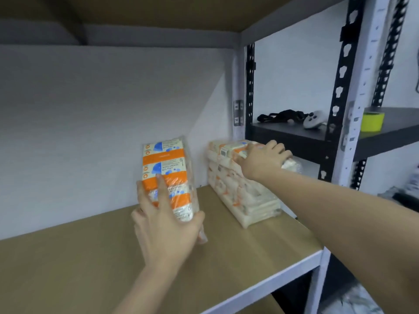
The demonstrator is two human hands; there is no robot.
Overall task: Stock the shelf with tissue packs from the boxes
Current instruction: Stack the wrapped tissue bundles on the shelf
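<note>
My left hand [165, 225] grips an orange, white and blue tissue pack [166, 171] and holds it upright just above the brown shelf board [79, 264]. To its right, a second tissue pack [240, 189] stands on edge on the shelf near the right post. My right hand [264, 158] lies on top of that pack, fingers curled over its upper edge. No boxes are in view.
A white wall backs the shelf. White and black perforated posts [340, 87] stand at the right. A neighbouring dark shelf [294, 132] carries a black strap, a white controller [314, 120] and a yellow tape roll [373, 121]. The shelf's white front rail [272, 282] runs below.
</note>
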